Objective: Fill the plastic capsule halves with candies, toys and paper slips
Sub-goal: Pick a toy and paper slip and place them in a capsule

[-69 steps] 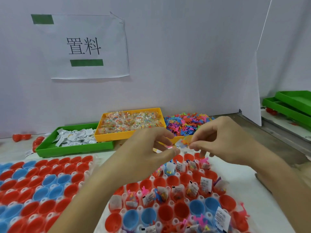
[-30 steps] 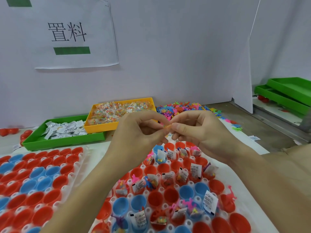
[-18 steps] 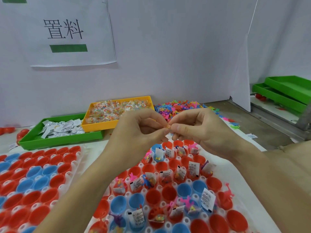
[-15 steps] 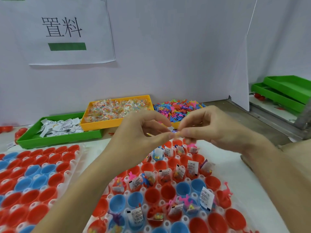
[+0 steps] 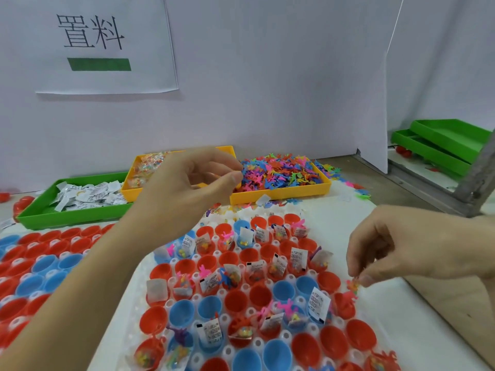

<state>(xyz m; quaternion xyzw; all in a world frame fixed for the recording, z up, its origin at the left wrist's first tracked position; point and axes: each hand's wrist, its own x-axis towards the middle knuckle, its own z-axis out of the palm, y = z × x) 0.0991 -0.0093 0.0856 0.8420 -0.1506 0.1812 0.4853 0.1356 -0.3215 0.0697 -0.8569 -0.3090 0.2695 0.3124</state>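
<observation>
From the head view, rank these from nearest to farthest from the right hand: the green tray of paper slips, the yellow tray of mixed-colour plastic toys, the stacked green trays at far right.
From the right hand:
1. Yellow tray of mixed-colour plastic toys, ahead and left.
2. Stacked green trays, beyond the partition, ahead right.
3. Green tray of paper slips, far left.

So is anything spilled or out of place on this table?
Yes. Some small colourful toys lie loose on the table right of the heaped yellow toy tray, as if spilled. A paper slip also lies loose before that tray, away from the green tray.

Bright even light, soft shadows, wide-angle distortion.
</observation>
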